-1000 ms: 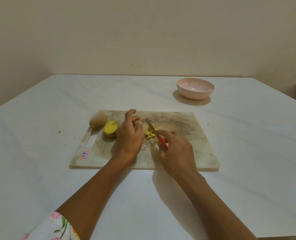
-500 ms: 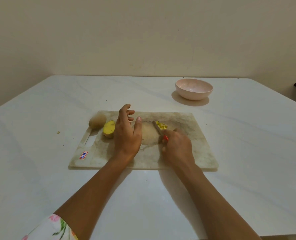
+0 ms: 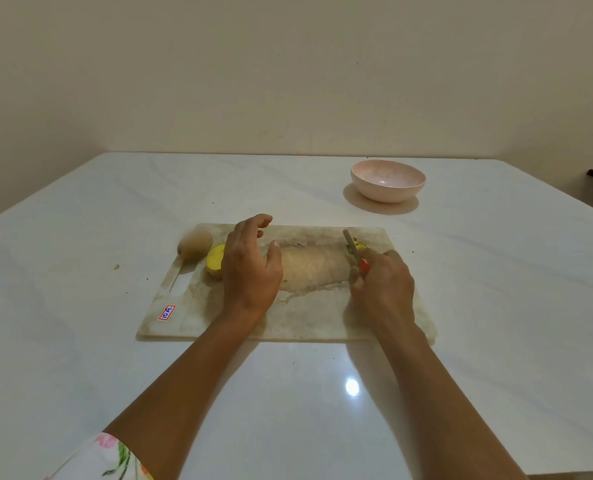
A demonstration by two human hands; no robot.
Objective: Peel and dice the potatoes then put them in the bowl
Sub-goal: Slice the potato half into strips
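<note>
Head cam, looks fwd & down, cutting board near, centre

Holds both bare forearms stretched forward. Hovers the left hand palm down, fingers loosely spread. Grips a knife in the right hand, fingers curled.

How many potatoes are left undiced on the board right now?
2. A whole unpeeled potato sits at the far left corner of the cutting board; a cut half lies beside it, partly behind the left hand, which may hide more.
</note>
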